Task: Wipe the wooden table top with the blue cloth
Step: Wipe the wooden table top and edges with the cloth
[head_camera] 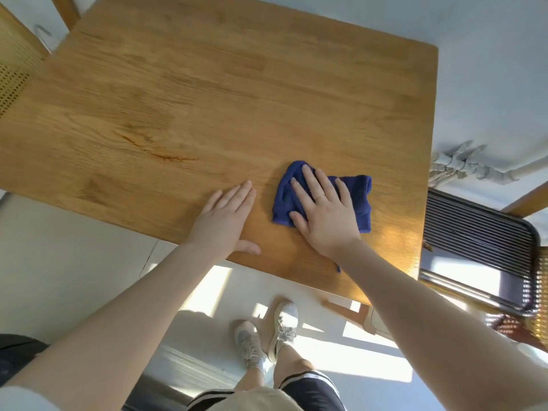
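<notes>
A crumpled blue cloth lies on the wooden table top, near its front right corner. My right hand presses flat on the cloth with straight, spread fingers and covers its middle. Just left of the cloth, my left hand rests flat on the bare wood at the table's front edge, fingers straight and thumb out. A dark orange streak marks the wood to the left of both hands.
A dark slatted chair stands at the table's right side. A cane-backed chair stands at the far left. My feet in pale shoes are on the sunlit floor below the front edge.
</notes>
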The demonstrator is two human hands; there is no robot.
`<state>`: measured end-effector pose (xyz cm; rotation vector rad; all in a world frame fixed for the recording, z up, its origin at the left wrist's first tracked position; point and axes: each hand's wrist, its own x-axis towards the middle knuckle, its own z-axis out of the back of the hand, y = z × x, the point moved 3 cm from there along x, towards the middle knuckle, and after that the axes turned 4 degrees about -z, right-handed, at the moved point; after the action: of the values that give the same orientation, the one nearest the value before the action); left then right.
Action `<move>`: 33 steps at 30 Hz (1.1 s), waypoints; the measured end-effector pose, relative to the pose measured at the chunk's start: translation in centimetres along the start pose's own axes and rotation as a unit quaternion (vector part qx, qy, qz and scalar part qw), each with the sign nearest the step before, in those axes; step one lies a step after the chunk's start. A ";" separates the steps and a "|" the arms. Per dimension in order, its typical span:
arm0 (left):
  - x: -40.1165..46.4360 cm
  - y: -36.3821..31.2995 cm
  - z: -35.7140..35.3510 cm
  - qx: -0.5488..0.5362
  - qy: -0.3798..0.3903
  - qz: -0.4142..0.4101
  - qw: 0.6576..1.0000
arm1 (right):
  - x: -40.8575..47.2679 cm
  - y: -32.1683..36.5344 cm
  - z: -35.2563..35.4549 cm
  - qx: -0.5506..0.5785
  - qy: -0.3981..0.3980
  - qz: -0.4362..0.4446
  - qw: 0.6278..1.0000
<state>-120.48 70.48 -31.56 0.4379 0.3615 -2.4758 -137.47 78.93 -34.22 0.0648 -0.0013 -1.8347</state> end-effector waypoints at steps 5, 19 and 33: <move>-1.0 0.2 -0.1 -0.006 -0.033 0.104 0.994 | -3.2 1.4 -0.3 -0.004 0.007 0.125 0.992; -1.5 2.2 0.5 -0.011 -0.003 0.170 0.985 | -1.9 3.7 -0.3 0.041 0.027 0.149 0.988; -1.6 2.3 0.6 -0.084 0.005 0.187 0.979 | 1.4 5.9 0.3 0.020 0.073 0.061 0.995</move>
<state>-117.99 69.28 -30.76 0.4062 0.4447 -2.0599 -132.12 76.02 -33.73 0.2221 0.0599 -1.7040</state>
